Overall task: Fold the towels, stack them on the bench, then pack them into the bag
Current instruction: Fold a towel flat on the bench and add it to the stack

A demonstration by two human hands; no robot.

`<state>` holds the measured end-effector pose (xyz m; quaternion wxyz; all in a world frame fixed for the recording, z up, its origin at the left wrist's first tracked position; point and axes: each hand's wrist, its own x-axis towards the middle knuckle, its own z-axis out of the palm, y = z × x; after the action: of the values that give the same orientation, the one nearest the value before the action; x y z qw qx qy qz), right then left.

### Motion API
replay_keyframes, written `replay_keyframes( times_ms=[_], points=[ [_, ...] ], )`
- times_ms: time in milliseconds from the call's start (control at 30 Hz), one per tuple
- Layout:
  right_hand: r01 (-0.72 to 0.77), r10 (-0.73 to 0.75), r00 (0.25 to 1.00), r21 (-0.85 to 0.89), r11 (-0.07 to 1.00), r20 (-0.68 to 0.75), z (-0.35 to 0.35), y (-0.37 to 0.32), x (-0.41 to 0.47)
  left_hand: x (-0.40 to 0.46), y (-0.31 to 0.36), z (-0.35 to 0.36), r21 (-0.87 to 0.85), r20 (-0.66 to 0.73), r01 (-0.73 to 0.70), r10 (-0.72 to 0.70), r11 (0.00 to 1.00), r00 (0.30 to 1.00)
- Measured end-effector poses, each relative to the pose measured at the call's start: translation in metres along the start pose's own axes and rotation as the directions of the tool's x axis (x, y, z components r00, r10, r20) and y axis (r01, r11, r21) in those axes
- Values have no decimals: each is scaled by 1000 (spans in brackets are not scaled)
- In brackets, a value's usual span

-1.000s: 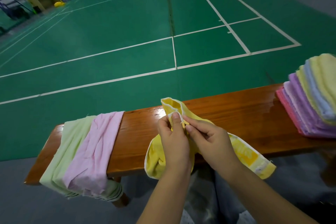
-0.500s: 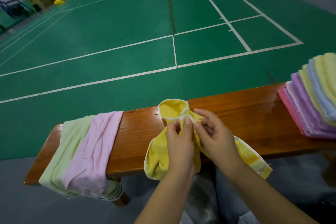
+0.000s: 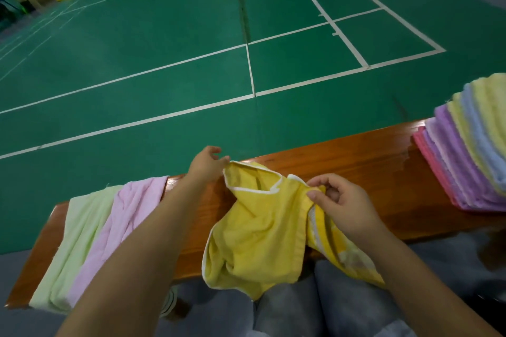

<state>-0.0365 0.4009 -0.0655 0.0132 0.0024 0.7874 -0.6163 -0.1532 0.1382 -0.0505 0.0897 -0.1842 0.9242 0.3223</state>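
The desk (image 3: 356,161) stood along the green court floor (image 3: 164,63), and the yellow towel (image 3: 260,227) lay over its near edge, partly hanging toward the person's knees. A second before, both hands were close together at one corner of this towel; now they had moved apart. The left hand (image 3: 204,165) pinched the far corner with its fingers, and the right hand (image 3: 342,200) pinched the hem more to the right, so the top edge was pulled open between them. I judged that the towel was being spread for the first fold.

The folded stack (image 3: 471,145) waited at the right end, well apart. At the left end, the pink towel (image 3: 120,227) and the green towel (image 3: 79,235) hung unfolded. Bare wood remained on both sides of the yellow towel for laying it flat. No bag was visible.
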Motion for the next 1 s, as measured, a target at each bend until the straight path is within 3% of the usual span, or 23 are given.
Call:
replay_keyframes(
  times_ms=[100,233,433,667,833,1000],
  points=[
    [-11,10,1000,-80,997,-11,-3,12,8,16,-1,10,94,164,-28,13,995,986],
    [20,-16,1000,-216,976,18,-12,18,10,23,-12,13,85,149,-46,33,995,988],
    [29,-7,998,-320,947,68,-23,12,13,10,-19,-20,-297,223,88,-21,951,975],
    [139,-123,990,-468,873,66,-47,-27,29,-16,-5,-102,-694,312,155,99,703,945],
    [252,-337,940,-558,791,-54,-75,-89,47,-45,16,-162,-802,214,126,84,584,973],
    [403,-638,766,-712,574,-81,-99,-169,58,-83,52,-206,-892,4,-43,104,450,995]
  ],
)
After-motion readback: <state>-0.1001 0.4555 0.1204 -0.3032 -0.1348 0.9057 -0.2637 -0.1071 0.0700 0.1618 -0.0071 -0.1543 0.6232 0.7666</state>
